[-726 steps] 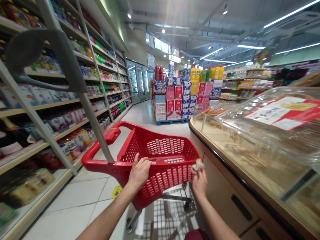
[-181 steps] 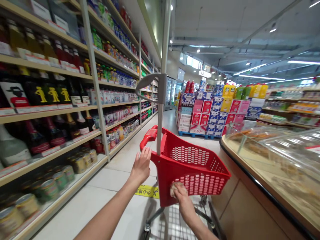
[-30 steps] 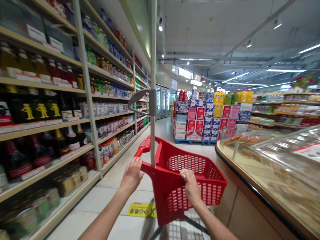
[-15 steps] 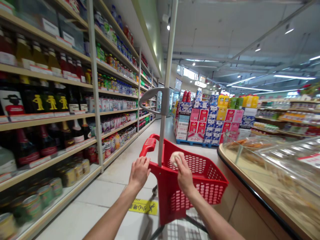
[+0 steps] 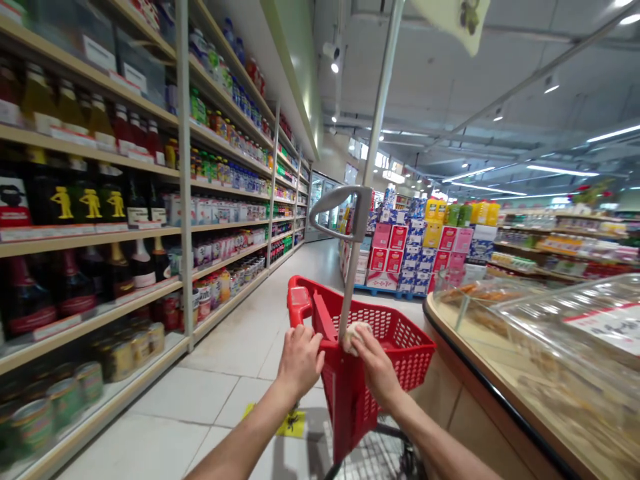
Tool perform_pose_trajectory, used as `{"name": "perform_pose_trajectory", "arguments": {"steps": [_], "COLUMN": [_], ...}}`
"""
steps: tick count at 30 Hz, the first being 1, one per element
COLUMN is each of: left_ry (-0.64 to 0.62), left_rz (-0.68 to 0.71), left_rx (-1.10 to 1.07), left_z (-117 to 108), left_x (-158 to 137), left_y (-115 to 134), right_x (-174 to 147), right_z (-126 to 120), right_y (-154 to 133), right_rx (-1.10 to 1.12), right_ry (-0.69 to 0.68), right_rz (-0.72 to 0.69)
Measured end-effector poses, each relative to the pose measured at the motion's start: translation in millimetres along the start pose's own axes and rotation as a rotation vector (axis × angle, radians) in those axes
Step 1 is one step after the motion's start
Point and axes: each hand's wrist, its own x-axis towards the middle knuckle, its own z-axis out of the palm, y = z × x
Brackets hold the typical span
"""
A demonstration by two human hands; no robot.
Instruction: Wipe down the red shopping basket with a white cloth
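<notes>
A red plastic shopping cart (image 5: pixel 345 413) with a perforated basket stands before me, tilted in view. My left hand (image 5: pixel 299 357) is closed over the left part of its near rim, beside the red handle (image 5: pixel 299 300). In my right hand (image 5: pixel 373 363) is a crumpled whitish cloth (image 5: pixel 357 331), pressed at the foot of the metal pole (image 5: pixel 373 147) where it meets the rim. A grey loop handle (image 5: pixel 343 210) sits partway up the pole. The right palm and part of the cloth are hidden.
Shelves (image 5: pixel 125 230) of bottles, cans and jars line the left side. A curved counter (image 5: pixel 480 387) with clear covers stands close on the right. Ahead is a stack of boxed drinks (image 5: pixel 397 253) on a blue pallet. A yellow floor sign (image 5: pixel 293 423) lies beneath the cart.
My right hand has brought the cloth down and left to the base of the pole. The pole now leans further right in view, and the cart has turned.
</notes>
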Motion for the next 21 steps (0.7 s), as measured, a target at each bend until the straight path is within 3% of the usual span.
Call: {"name": "perform_pose_trajectory", "arguments": {"steps": [3, 9, 15, 18, 21], "left_ry": [-0.005, -0.056, -0.032, -0.114, -0.123], "left_rz": [0.005, -0.134, -0.047, 0.112, -0.016], "left_rx": [-0.121, -0.184, -0.187, -0.232, -0.160], "left_z": [4, 32, 30, 23, 25], "left_x": [6, 7, 4, 13, 24], "left_y": [1, 17, 55, 46, 25], "right_x": [4, -32, -46, -39, -36], "right_z": [-5, 1, -34, -61, -78], "right_y": [-3, -19, -36, -18, 3], "right_rx": [0.109, 0.120, 0.103, 0.149, 0.159], "right_ry": [0.177, 0.198, 0.085, 0.044, 0.042], "right_rz": [0.253, 0.564, 0.529, 0.539, 0.598]}}
